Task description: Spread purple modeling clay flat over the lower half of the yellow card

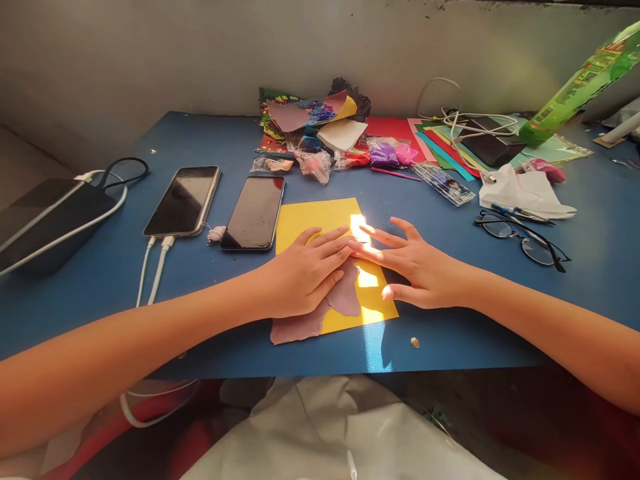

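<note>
A yellow sheet of paper lies on the blue table in front of me. Flattened mauve clay covers part of its lower left and middle. My left hand rests palm down over the clay, its fingers stretched to the right and slightly spread. From the right side my right hand reaches in, fingers spread, the tips of some meeting those of my left hand near the sheet's middle. What lies beneath the left palm is hidden. Bright sunlight falls across the right part of the sheet.
Two phones lie left of the sheet, one with white cables plugged in. Glasses and pens sit at right. Behind are bagged clay pieces, coloured papers and a leaning green bottle. A black box stands far left.
</note>
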Tool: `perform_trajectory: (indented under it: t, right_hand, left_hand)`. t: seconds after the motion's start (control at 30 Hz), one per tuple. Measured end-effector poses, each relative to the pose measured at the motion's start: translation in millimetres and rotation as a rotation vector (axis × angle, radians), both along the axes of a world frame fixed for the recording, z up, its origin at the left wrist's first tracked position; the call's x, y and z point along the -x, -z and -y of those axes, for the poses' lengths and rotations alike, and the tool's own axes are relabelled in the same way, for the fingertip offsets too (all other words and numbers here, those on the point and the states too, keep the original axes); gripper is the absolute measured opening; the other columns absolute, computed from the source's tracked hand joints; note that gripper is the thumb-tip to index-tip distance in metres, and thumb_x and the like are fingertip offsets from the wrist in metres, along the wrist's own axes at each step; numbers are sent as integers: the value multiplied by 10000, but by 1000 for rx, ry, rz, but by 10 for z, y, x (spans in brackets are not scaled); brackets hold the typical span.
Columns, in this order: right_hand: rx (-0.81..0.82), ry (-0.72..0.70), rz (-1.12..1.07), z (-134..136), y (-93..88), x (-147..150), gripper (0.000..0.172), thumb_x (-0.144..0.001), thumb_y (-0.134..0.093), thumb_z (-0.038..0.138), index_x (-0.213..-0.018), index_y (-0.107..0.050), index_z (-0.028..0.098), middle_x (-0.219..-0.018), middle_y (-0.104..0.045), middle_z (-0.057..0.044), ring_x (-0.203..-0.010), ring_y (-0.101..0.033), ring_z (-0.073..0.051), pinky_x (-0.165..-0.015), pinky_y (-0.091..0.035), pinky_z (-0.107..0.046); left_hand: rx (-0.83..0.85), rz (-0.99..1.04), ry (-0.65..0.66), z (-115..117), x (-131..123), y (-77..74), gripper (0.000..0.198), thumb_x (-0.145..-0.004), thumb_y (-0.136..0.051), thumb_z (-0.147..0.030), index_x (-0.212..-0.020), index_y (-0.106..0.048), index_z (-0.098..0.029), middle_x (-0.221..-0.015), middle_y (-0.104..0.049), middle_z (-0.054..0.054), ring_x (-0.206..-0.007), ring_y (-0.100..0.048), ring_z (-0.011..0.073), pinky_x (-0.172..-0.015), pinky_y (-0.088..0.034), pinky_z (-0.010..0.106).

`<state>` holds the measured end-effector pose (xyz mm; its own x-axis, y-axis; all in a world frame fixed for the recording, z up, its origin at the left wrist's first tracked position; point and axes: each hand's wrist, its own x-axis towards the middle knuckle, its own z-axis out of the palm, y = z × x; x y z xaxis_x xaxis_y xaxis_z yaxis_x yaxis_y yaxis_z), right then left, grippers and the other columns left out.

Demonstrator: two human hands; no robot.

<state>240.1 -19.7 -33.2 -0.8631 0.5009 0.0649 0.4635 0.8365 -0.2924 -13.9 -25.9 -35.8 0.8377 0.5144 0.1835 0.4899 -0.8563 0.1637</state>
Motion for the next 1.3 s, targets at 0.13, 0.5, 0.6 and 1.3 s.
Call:
perform_trajectory:
  t: [0.13, 0.5, 0.6, 1.3]
  right_hand:
    - [-6, 2, 12, 5, 6, -1, 708, -990, -284, 580, -1560, -151, 182, -1480, -455, -192, -1490, -198, -310, -1137, -47, -668]
    - [44, 2, -3, 10, -28, 9, 701, -978, -305, 600, -1551, -205, 209, -1487, -449, -190, -1477, -249, -304, -1148, -63, -660]
    - [36, 1, 2, 12, -32, 8, 705, -976, -291, 610, -1538, -250, 185, -1491, -433, -212, -1475, -255, -305, -1147, -80, -656]
    - [76, -34, -105, 20, -30, 17, 610, -994, -289, 578, -1478, -386, 219, -1407, -550, -158, -1450, -318, -262, -1169, -87, -602]
  left_hand:
    - [16, 6, 8, -13, 10, -13, 445, -993, -279, -188, -1349, -517, -65, -1471, -487, 158, -1462, -296, 277, -1138, -317, 490]
    - [37, -41, 63, -21, 56, -69, 490, -958, -252, -103, -1388, -478, -39, -1488, -456, 168, -1495, -189, 273, -1157, -282, 515]
    - [50, -46, 80, -22, 66, -67, 492, -951, -256, -100, -1384, -472, -11, -1490, -449, 180, -1495, -181, 284, -1154, -287, 505]
    - [70, 3, 105, 53, 92, 1, 485, -932, -316, -138, -1382, -488, -75, -1522, -416, 139, -1485, -241, 224, -1159, -294, 422]
